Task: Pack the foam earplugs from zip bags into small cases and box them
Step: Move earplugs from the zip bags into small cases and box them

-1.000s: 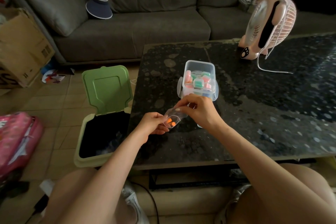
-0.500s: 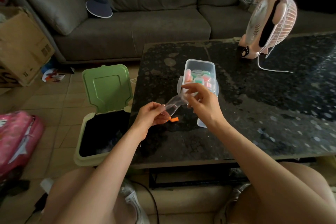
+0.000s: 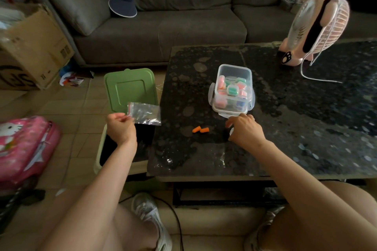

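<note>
Your left hand (image 3: 120,126) pinches the zip bag (image 3: 144,113) while your right hand (image 3: 245,130), its grip unclear, sits just beside the box (image 3: 234,68), so a careless sweep could knock the 2 loose earplugs (image 3: 201,129) off the surface (image 3: 285,120).

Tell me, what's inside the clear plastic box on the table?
The clear plastic box holds a heap of small cases, pink, green and blue. What the cases hold cannot be seen, nor whatever lies under the heap.
</note>
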Demonstrator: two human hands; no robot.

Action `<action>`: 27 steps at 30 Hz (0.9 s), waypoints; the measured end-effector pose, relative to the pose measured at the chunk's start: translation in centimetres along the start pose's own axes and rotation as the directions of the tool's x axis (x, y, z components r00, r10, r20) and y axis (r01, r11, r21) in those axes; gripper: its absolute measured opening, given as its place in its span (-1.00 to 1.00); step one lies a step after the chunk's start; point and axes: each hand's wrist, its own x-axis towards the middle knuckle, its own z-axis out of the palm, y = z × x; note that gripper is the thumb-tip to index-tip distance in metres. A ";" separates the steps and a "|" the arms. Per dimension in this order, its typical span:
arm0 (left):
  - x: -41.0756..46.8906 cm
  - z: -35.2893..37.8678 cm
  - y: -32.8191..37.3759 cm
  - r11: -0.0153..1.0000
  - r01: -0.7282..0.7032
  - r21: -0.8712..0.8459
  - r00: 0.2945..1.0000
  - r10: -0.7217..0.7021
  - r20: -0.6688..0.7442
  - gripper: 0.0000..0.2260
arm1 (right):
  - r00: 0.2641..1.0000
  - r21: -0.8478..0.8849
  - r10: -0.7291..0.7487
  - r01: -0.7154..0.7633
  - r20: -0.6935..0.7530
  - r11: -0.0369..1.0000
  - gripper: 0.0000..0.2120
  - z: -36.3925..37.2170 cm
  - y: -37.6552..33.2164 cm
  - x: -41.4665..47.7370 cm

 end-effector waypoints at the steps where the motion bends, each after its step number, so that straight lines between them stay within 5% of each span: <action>1: 0.5 -0.2 -0.5 0.999 0.014 0.048 0.999 -0.013 -0.032 -0.78 | 1.000 0.013 0.001 -0.001 0.003 1.000 -0.68 0.0 0.1 0.0; 6: 0.7 -0.9 -1.6 0.946 0.145 0.290 0.989 -0.146 -0.020 -0.90 | 1.000 0.043 0.001 -0.001 -0.004 0.999 -0.72 0.1 0.2 -0.1; 12: 1.2 -1.0 -3.4 0.902 0.261 0.344 0.934 -0.326 0.145 -0.79 | 1.000 0.082 0.011 -0.010 -0.011 0.997 -0.72 0.2 0.5 -0.3; 21: -1.5 -0.4 0.1 0.989 -0.127 0.080 0.984 0.116 0.133 -0.86 | 0.998 0.157 -0.011 0.021 -0.063 0.987 -0.74 0.2 0.0 0.2; 27: -2.3 -0.1 0.4 0.991 -0.127 -0.037 0.977 0.132 0.168 -0.87 | 0.993 0.287 -0.119 0.121 -0.024 0.950 -0.68 0.3 -0.4 0.3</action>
